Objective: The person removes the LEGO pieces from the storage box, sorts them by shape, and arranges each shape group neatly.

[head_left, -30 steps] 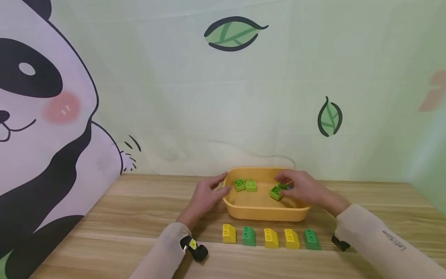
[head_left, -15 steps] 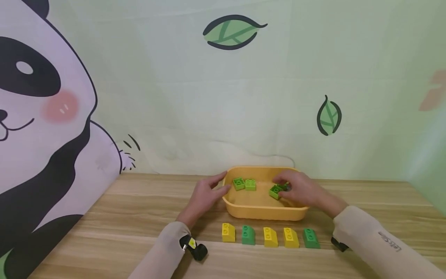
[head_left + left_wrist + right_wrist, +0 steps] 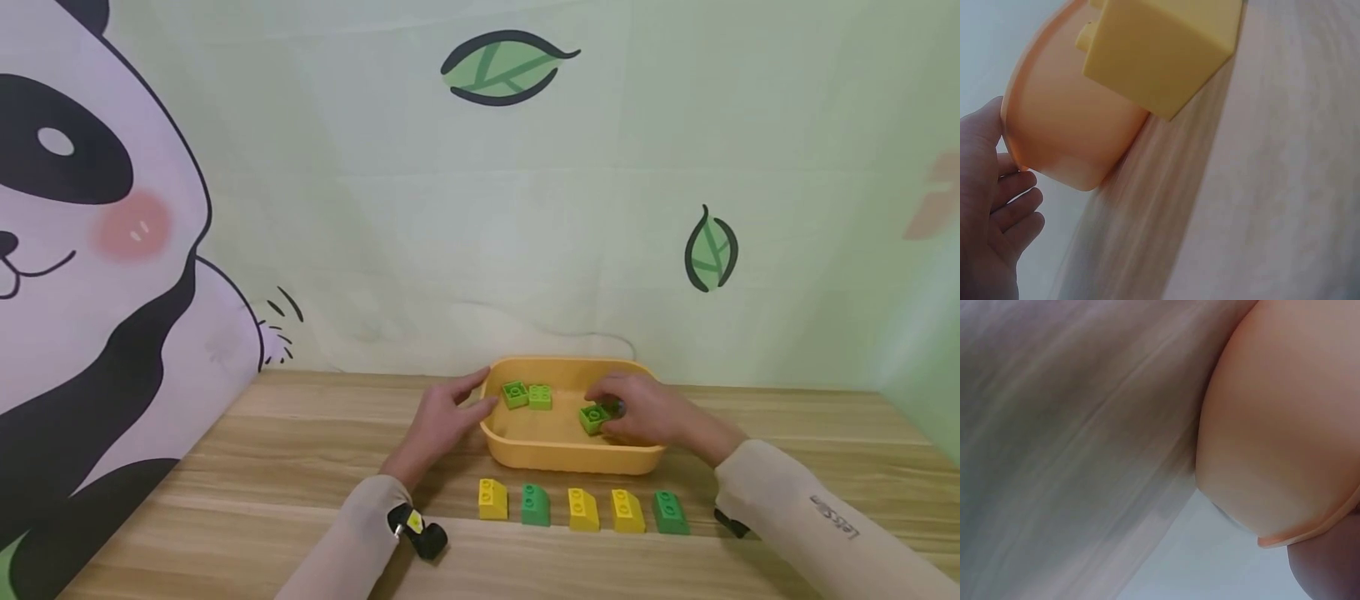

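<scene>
A yellow-orange plastic tub [image 3: 573, 458] stands near the wall. At its left end my left hand [image 3: 438, 429] holds the rim, the thumb over the edge; the left wrist view also shows this hand [image 3: 991, 194] at the tub's side [image 3: 1066, 119]. My right hand [image 3: 648, 408] reaches in over the right end, thumb and forefinger round a light green toy building brick [image 3: 592, 419], hollow side up. Its other fingers are hidden. Two more light green bricks, one hollow side up [image 3: 515, 394] and one studs up [image 3: 540, 397], lie at the tub's left.
In front of the tub runs a row of sloped bricks: yellow [image 3: 492, 500], green [image 3: 535, 505], yellow [image 3: 582, 510], yellow [image 3: 627, 512] and green [image 3: 670, 512]. They stand on a wooden table [image 3: 315, 467]. A cloth with a printed panda [image 3: 142, 350] hangs behind.
My right hand's fingers have shifted slightly, turning the green brick a little. Another green brick that showed beside it is now mostly covered by the hand. The left hand stays at the rim.
</scene>
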Tool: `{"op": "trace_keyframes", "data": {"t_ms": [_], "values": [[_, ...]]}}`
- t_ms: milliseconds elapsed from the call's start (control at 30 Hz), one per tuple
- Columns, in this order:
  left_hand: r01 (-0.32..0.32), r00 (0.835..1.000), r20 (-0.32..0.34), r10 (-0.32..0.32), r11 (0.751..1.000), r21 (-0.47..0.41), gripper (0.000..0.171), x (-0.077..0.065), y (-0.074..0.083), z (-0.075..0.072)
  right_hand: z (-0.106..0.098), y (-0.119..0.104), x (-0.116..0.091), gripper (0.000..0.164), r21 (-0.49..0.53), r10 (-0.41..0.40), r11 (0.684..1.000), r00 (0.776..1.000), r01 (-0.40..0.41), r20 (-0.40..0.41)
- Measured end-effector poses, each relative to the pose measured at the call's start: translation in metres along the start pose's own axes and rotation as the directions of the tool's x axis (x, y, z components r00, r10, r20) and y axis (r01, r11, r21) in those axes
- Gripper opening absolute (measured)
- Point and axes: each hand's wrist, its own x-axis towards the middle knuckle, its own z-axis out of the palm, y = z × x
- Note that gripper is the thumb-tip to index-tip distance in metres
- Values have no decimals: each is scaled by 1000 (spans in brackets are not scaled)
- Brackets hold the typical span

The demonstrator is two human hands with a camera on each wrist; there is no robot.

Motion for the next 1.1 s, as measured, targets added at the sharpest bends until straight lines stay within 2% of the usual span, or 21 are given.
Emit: {"op": "trace_keyframes", "data": {"t_ms": [233, 467, 667, 767, 867, 1000, 1100], "values": [[2, 1000, 11, -2, 1000, 11, 55, 2, 0, 0, -2, 1, 0, 36, -8, -32, 999, 999, 32, 8], [-6, 1000, 17, 6, 1000, 5, 54, 3, 0, 1, -3, 2, -4, 31, 79, 28, 996, 1000, -27, -1], [0, 1000, 21, 0, 1000, 18, 54, 3, 0, 2, -6, 0, -7, 33, 129, 81, 989, 996, -77, -30], [1, 1000, 19, -1, 1000, 20, 55, 3, 0, 2, -8, 0, -9, 35, 148, 83, 986, 995, -73, -63], [4, 1000, 18, -4, 1000, 14, 55, 2, 1, 1, -10, -3, -11, 37, 175, 43, 984, 990, -19, -131], [-1, 1000, 5, 1, 1000, 10, 53, 1, 0, 0, -16, -13, -16, 39, 210, -11, 976, 971, 63, -237], [0, 1000, -3, 0, 1000, 16, 53, 1, -2, 1, -20, -22, -19, 40, 253, -8, 964, 959, 82, -282]]}}
